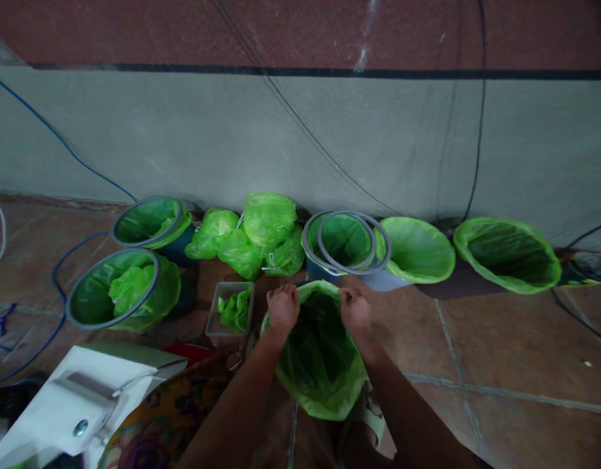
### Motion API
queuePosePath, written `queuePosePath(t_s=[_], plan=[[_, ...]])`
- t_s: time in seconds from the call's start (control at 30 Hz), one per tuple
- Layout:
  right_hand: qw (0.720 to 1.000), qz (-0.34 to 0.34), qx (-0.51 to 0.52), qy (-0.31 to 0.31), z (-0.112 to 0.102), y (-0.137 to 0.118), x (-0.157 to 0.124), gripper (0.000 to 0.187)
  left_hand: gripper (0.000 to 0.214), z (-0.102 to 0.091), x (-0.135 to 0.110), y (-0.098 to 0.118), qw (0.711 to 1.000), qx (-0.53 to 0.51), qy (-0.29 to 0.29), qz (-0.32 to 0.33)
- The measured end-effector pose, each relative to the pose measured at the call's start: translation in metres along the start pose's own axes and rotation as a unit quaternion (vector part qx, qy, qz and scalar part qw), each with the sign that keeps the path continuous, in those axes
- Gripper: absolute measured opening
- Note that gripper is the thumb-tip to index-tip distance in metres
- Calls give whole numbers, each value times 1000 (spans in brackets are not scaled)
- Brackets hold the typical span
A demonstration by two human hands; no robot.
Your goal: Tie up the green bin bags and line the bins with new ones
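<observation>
Directly in front of me a bin stands lined with a green plastic bag (324, 397), its edge folded out over the rim. My left hand (283, 306) pinches the bag's far edge on the left side. On the right side of that same edge, my right hand (355, 309) is closed on the plastic. The bag hangs open between both hands, with its dark inside showing. Most of the bin itself is hidden under the bag. Left of my left hand sits a clear plastic box (212, 319) with crumpled green bags (235, 311) in it.
Along the wall stand more lined bins: a white one (417, 251), a dark one (508, 254), one with loose grey rings (346, 241), and two ringed ones (148, 221) at left. Knotted green bags (268, 225) lie between. A white machine (66, 404) and blue cable (58, 280) are left.
</observation>
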State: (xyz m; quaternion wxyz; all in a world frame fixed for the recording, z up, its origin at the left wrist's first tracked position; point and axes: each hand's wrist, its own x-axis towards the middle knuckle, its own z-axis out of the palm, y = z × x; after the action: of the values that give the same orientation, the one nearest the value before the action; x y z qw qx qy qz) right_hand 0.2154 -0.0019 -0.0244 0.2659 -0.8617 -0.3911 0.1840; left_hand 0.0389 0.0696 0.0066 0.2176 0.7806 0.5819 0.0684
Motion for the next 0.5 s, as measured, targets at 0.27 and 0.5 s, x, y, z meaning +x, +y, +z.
queuePosePath(t_s=[0.27,0.5], plan=[[996,17,82,-19,13,9,35,29,26,10,49,-25,991,-124,-16,-39],[981,62,160,-90,25,28,59,15,16,32,70,-44,972,-167,-42,-157]])
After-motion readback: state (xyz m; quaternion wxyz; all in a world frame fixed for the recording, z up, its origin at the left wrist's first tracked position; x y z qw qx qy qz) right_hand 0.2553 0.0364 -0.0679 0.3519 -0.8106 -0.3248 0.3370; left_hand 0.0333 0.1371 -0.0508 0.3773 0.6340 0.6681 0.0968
